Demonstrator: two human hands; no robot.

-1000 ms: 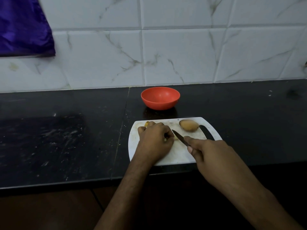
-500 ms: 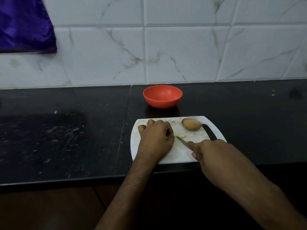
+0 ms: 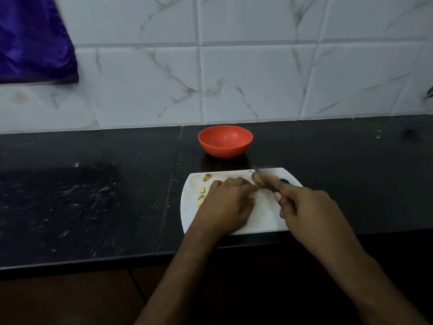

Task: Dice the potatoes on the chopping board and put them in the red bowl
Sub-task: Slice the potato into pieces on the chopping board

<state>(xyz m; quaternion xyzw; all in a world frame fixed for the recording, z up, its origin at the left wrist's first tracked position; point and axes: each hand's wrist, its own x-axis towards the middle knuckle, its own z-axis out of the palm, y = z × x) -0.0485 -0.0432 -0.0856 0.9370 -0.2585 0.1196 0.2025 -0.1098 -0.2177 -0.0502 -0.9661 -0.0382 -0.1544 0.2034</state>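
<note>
Nearest the viewer, the right hand (image 3: 311, 212) grips the handle of a knife (image 3: 266, 180), its blurred blade angled up and away across the whole potato (image 3: 257, 180) at the far right of the chopping board (image 3: 264, 219). The left hand (image 3: 226, 202) lies knuckles-up on the middle of the board, fingertips reaching toward that potato; whether it grasps anything beneath cannot be told. To its left, several cut pieces (image 3: 202, 193) lie loose on the board.

Change from the earlier frames: half a second ago the blade lay low beside the left hand, over a small yellow offcut, and the whole potato sat untouched. The knife has since swung to that potato, and the left hand has shifted right, uncovering the pieces it hid. This suggests the first potato is diced and work on the second is beginning.

Beyond the board, on the dark surface (image 3: 93, 195), the red bowl (image 3: 225, 140) appears empty, so no transfer has yet been made. A purple cloth (image 3: 32, 41) hangs against the tiled wall.
</note>
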